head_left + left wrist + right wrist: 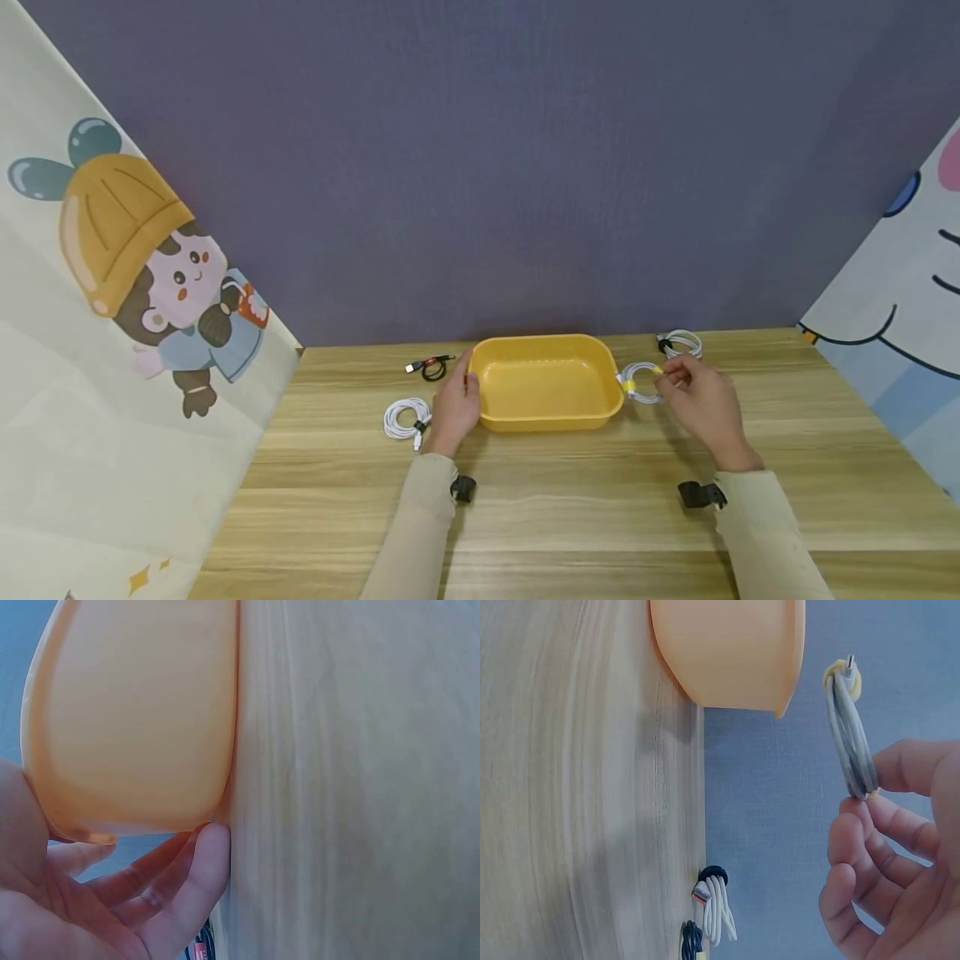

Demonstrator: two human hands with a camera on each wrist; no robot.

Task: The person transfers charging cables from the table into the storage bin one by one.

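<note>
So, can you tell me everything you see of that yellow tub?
The yellow tub looks like smooth, slightly shiny plastic: oblong, rounded at the corners, with raised walls and a rim around its open top. It stands upright on the wooden table, long side facing the person, nothing visible inside. The left hand touches its left end.

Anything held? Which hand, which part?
Right hand pinches the coiled white cable by its edge, beside one yellow tie; left hand touches the yellow tub at its left end.
</note>
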